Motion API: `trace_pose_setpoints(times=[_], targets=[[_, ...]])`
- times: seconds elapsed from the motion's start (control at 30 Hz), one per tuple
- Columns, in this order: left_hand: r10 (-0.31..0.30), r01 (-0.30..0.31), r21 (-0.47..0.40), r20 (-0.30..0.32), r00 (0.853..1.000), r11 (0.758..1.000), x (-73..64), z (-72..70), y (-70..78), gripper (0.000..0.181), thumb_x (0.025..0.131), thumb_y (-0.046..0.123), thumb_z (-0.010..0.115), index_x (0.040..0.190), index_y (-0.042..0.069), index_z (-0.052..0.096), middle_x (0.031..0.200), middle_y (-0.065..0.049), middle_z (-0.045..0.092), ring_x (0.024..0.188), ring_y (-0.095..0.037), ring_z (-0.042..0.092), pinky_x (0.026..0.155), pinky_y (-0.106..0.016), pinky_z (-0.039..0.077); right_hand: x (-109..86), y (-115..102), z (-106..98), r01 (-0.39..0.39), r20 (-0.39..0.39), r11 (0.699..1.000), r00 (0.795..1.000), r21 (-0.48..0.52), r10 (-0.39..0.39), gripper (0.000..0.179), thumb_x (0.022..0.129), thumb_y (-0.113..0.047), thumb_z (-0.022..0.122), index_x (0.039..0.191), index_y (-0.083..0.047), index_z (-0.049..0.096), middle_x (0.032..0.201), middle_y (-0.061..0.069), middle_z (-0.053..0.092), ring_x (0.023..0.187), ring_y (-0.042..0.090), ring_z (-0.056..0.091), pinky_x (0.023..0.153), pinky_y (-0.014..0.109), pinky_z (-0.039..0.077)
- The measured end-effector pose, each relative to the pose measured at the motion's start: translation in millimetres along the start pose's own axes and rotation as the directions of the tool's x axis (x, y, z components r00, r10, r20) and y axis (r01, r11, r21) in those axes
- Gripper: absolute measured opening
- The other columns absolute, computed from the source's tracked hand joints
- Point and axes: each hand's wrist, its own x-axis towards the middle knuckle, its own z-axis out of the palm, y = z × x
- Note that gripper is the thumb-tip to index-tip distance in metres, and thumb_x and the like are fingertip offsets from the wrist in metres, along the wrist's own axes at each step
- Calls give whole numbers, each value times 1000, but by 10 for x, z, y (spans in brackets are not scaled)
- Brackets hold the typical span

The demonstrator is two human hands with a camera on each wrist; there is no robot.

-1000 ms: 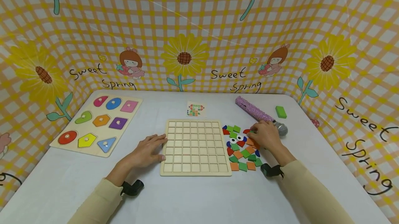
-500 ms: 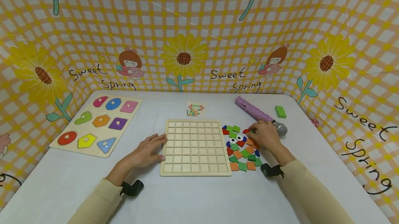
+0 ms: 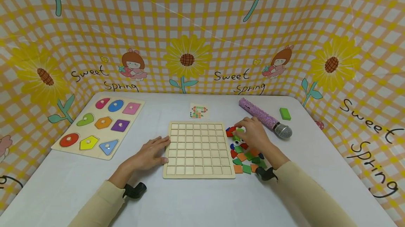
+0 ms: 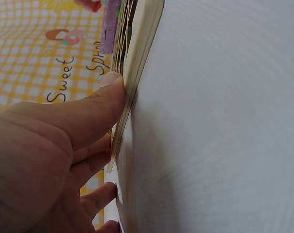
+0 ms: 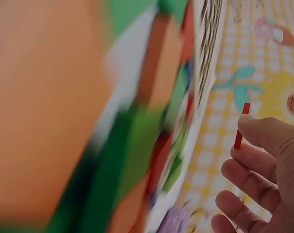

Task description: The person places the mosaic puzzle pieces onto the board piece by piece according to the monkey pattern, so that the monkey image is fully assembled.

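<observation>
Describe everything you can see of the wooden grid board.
The wooden grid board is pale, with rounded corners, a plain rim and thin raised ribs dividing it into seven rows of seven cells, all empty. It lies face up on the white tabletop, in front of the person. The left hand touches its left edge with thumb and fingertips. Loose coloured tiles lie close along its right edge; whether any touch it is unclear.

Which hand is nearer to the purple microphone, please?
The right hand is nearer, just in front of the microphone; the left hand is farther, at the board's left edge.
</observation>
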Motion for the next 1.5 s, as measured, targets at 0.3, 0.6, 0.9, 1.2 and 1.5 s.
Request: trace_pose_setpoints(times=[0.3,0.6,0.9,1.2,1.5], targets=[[-3,3,-8,-2,1000,1000,-21,19,-16,67,90,27,62,145,2,35,156,-14,27,143,-42,17,110,-66,13,201,-542,120,100,34,993,994,62,-103,27,83,-26,71,104,-10,72,100,7,66,92,27,50,79,42,42],[-3,3,-14,-14,1000,1000,-26,16,-2,66,90,26,62,145,2,35,155,-15,27,143,-42,17,111,-65,12,458,-967,335,110,122,993,986,47,-115,28,84,-31,69,106,-12,72,105,5,66,100,28,51,85,42,44],[-10,10,-38,-7,1000,999,-19,44,2,66,90,26,62,145,2,34,156,-14,27,144,-41,16,113,-62,9,633,-1224,532,110,224,992,967,66,-122,26,84,-30,70,103,-12,72,111,4,67,108,30,53,94,46,44],[11,-13,-66,-25,1000,998,-22,62,-2,66,89,23,64,144,-2,35,155,-17,27,144,-42,16,115,-60,8,720,-1308,656,114,294,990,946,82,-133,25,86,-28,69,103,-10,72,99,3,70,89,19,60,77,32,50],[44,-46,-85,-31,999,995,-16,75,-24,66,88,20,64,143,-4,35,154,-18,27,143,-42,18,115,-60,8,733,-1373,688,111,291,993,949,43,-119,23,86,-28,68,101,-11,73,101,4,70,94,21,61,79,33,50]])
